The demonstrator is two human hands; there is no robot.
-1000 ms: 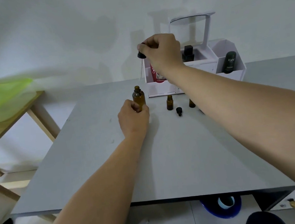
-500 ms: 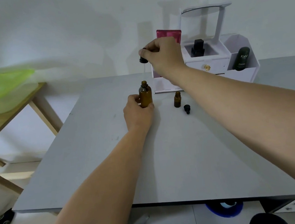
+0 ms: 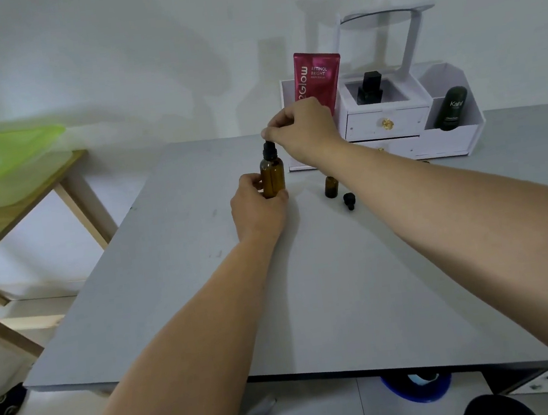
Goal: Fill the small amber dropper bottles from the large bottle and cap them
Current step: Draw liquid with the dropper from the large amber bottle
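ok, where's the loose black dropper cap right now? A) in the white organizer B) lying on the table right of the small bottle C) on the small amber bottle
B: the loose black cap lies on the grey table, right of the uncapped small amber bottle.

Large bottle (image 3: 272, 176) upright on bench (image 3: 310, 289), frame centre. Small bottle (image 3: 330, 186) right of it, loose dropper cap (image 3: 349, 200) just lower right. Organizer (image 3: 383, 125) behind, upper right, tube (image 3: 317, 77) inside its left end.
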